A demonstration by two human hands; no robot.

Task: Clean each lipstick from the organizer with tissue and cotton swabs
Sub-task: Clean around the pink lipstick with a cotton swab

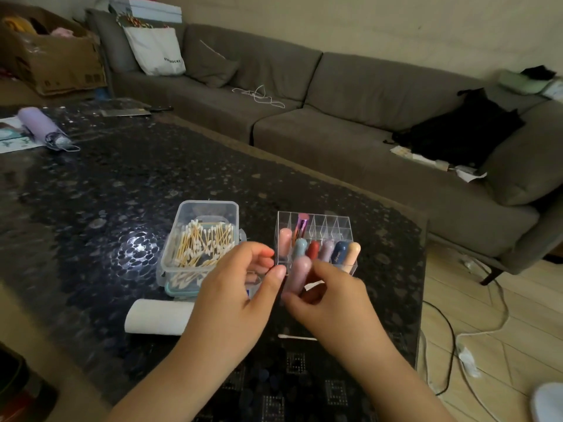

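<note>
A clear acrylic organizer [342, 222] stands on the dark table and holds several capped lipsticks in pastel, red and navy colours. In front of it my right hand [327, 303] grips a pale pink lipstick [298, 274] near its lower end and holds it upright. My left hand [240, 287] is beside the lipstick with its fingers loosely curled; the thumb tip reaches the lipstick's left side. A clear box of cotton swabs [199, 248] sits left of the organizer. A tissue roll [158, 319] lies by my left wrist. One loose cotton swab [297, 337] lies under my right hand.
The dark patterned table [122, 193] has a lilac folded umbrella [41, 126] at its far left. A grey sofa [335, 123] runs behind the table. Cables [451, 339] trail on the wooden floor to the right.
</note>
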